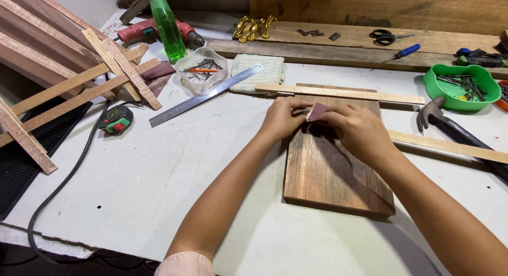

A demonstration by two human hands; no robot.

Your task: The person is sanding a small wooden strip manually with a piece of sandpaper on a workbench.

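Centre of frame: dark wooden board (333,165) flat on white desk (174,165). Both hands over its upper end, left hand (283,117) and right hand (357,130) pinching small reddish sandpaper piece (318,111) between fingertips. Steel ruler (206,95) upper left; hammer (450,129) at right edge.

Bare forearms – left arm (222,202) pale pink sleeve edge – no gloves.
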